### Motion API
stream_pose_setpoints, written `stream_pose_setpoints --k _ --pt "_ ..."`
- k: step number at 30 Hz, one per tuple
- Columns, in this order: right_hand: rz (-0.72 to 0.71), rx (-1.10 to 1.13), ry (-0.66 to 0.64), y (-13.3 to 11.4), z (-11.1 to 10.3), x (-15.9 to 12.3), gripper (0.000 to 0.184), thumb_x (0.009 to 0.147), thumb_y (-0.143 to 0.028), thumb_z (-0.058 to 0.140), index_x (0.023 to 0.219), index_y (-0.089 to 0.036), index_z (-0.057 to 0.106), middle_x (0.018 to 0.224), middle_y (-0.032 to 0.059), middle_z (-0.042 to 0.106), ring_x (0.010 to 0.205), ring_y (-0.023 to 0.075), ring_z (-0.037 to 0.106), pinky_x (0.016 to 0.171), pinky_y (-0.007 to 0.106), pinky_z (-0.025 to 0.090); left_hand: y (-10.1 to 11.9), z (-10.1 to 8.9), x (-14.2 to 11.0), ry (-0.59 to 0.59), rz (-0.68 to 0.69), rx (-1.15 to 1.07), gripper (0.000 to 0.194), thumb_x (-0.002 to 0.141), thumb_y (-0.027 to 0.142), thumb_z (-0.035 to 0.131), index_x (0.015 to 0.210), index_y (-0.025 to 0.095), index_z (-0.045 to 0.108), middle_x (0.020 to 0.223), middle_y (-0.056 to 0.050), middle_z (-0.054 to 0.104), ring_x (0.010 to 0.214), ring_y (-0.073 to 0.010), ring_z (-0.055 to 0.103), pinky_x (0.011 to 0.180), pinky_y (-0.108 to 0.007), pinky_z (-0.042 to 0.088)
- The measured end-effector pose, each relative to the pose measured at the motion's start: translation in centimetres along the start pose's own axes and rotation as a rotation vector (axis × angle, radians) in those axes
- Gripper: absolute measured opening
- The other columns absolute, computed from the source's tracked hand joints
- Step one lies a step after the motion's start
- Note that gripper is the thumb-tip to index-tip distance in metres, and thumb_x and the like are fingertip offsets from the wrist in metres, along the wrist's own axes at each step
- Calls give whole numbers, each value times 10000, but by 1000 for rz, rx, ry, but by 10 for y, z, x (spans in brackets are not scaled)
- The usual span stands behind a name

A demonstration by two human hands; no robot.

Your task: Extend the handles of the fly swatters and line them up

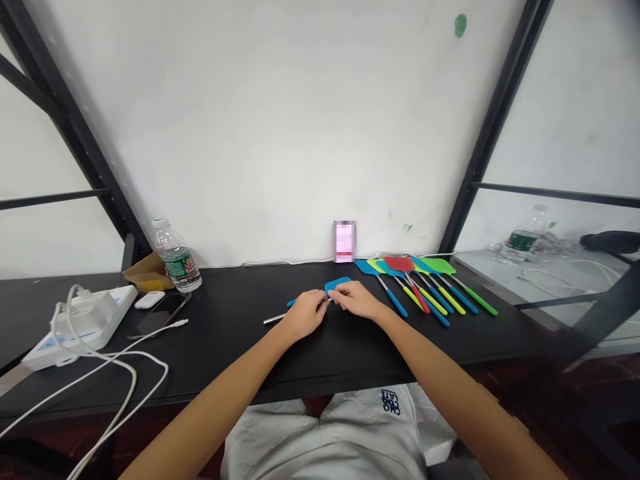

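My left hand [306, 313] is closed around a metal rod [274, 319], whose bare end sticks out to the left. The fingers of my right hand [354, 299] pinch the neck of a blue fly swatter head [338, 284]. Both hands meet over the black table, with the rod's other end close to the neck; whether the two are joined is hidden by my fingers. Beyond my left hand a bit of a blue handle [291, 303] shows, mostly covered. To the right lie several fly swatters [425, 283] in blue, yellow, red and green, fanned out and overlapping.
A phone [345, 241] leans against the wall at the back. On the left are a water bottle [179, 260], a cardboard box [150, 272], a white case [149, 300], a dark phone [163, 315] and a power strip [83, 327] with white cables. Black frame posts [487, 127] flank the table.
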State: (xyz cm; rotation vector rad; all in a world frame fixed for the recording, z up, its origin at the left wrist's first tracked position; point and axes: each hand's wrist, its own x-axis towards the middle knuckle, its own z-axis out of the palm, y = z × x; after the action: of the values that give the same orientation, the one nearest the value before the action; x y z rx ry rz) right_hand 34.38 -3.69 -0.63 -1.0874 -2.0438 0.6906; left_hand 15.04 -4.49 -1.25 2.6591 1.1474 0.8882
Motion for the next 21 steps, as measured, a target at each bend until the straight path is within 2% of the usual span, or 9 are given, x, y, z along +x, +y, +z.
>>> stream_pose_setpoints --k 5,8,15,21 --pt "-12 54 -77 -2 -1 0 386 876 -482 488 636 -182 519 558 -15 547 513 106 468 538 232 357 -1 -4 -2 4 -20 5 179 920 246 446 823 182 582 789 -33 596 728 -150 543 680 -260 397" --pt "36 114 -42 1 -10 1 410 878 -514 473 646 -179 515 551 -17 532 493 99 451 518 224 349 0 -9 -2 -7 -45 24 146 904 254 471 867 188 595 818 -38 609 736 -155 551 683 -264 402" --pt "169 196 227 17 -21 8 454 853 -587 453 622 -197 479 494 -35 431 446 108 395 464 235 314 0 -18 -3 -24 -100 23 166 908 288 462 847 198 587 787 -20 620 699 -151 547 620 -256 368" --pt "226 -45 474 26 -27 11 441 881 -519 408 596 -198 510 530 9 513 538 156 487 545 276 340 -1 -18 -2 -37 -134 33 208 911 330 465 828 195 600 758 -21 631 677 -149 553 607 -251 354"
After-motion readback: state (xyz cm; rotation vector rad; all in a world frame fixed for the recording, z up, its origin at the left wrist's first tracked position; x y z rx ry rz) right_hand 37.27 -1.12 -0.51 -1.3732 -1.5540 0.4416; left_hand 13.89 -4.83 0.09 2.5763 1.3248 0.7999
